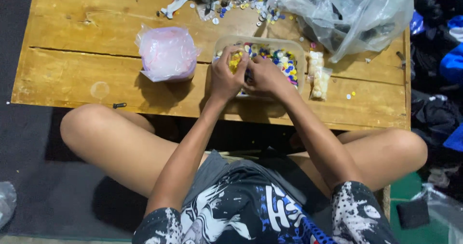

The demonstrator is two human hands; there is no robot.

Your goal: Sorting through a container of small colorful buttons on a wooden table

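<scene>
A clear plastic tub (299,48) full of small coloured buttons, yellow, blue and white, sits on a low wooden table (72,70). My left hand (225,75) and my right hand (264,75) are pressed together over the near side of the tub, fingers curled down among the buttons. What the fingers pinch is hidden by the hands. I sit cross-legged with my knees under the table's near edge.
A pink-lined plastic bag (167,53) stands left of the tub. Small packets of pale buttons (319,75) lie to its right. Loose buttons and scraps (241,3) scatter the far edge, beside a large crumpled clear bag (347,12). Dark clothing (439,70) is piled to the right.
</scene>
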